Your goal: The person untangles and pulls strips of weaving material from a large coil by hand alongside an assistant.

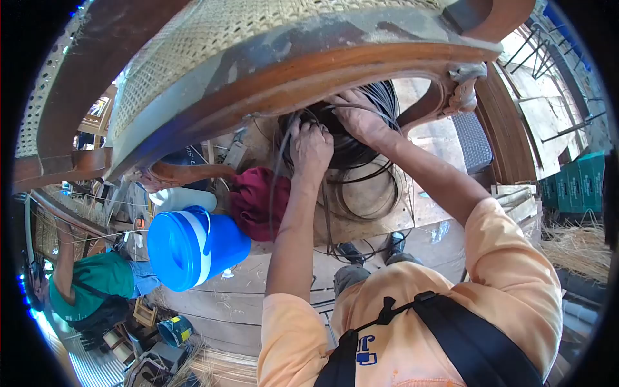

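Observation:
A coil of thin dark strands (pixel 351 153) lies beneath the curved wooden rail of a caned chair frame (pixel 277 77). My left hand (pixel 311 145) is at the coil's left side, fingers curled around some strands. On the upper part of the coil, my right hand (pixel 361 119) grips strands near its inner opening; some fingertips are hidden. Loose loops of strand (pixel 367 206) spill down toward me over a wooden board (pixel 387 222). Dark red cloth (pixel 258 203) is bunched left of my left forearm.
A lidded blue bucket (pixel 193 248) stands left of the cloth, beside a white container (pixel 184 198). Farther left is a person in a green shirt (pixel 103 280). Green boxes (pixel 577 184) and straw-like fibres (pixel 577 251) are at right. The chair frame arches over my hands.

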